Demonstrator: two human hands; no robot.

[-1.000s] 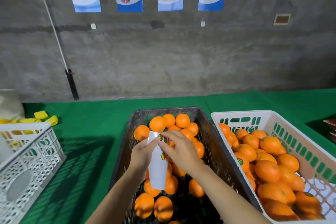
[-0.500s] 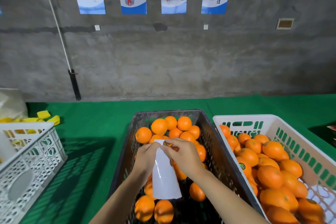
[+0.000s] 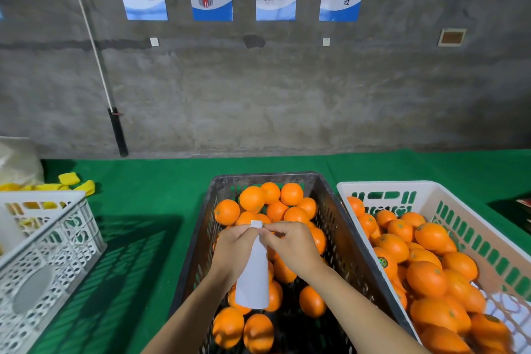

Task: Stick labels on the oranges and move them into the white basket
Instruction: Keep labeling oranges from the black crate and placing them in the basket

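While hanging over the dark crate point(image 3: 201, 241), label strip point(image 3: 253, 276) is pinched by both hands point(image 3: 267, 250).

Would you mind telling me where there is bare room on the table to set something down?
The green cloth lies bare between the white lattice crate and the dark crate, and behind the crates toward the wall. The dark crate and white basket stand almost side by side, both holding oranges.
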